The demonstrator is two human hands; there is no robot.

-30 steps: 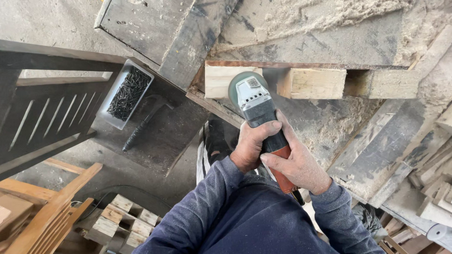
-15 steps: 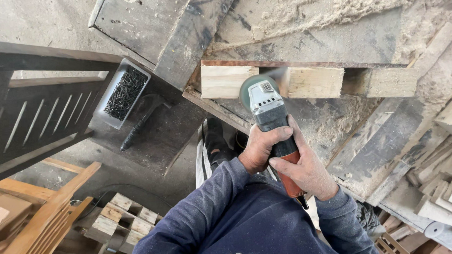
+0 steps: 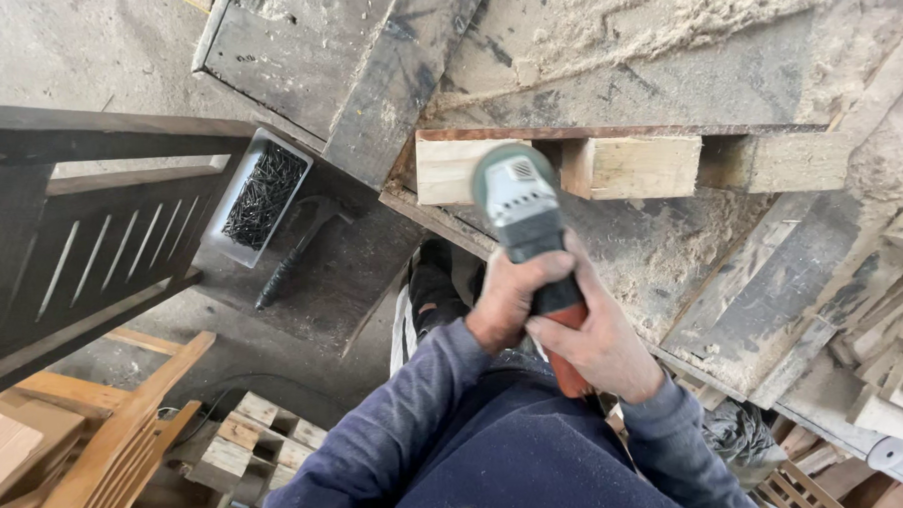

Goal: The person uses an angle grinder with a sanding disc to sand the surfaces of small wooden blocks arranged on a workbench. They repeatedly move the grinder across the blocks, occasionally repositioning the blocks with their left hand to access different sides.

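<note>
1. Your left hand (image 3: 508, 297) is wrapped around the dark body of the power grinder (image 3: 525, 221), just behind its grey-green head.
2. Your right hand (image 3: 600, 339) is clamped on the same tool further back, over the red part of the handle, touching your left hand.
3. The grinder points away from you, and its head is blurred where it sits over the pale wooden block (image 3: 449, 169).
4. That block lies on the dusty tabletop (image 3: 671, 246), under the edge of a thin board with a reddish rim (image 3: 617, 131).
5. A second pale block (image 3: 634, 165) sits just to the right of the first, and a third, darker one (image 3: 784, 162) lies beyond it.
6. Sawdust (image 3: 703, 15) is heaped on the surface above the blocks.
7. To the left, lower down, a grey tray of dark nails (image 3: 259, 196) stands beside a hammer (image 3: 296, 249).
8. A dark slatted wooden frame (image 3: 80, 227) fills the left side.
9. Short offcuts of wood (image 3: 248, 446) lie on the floor near your left sleeve.
</note>
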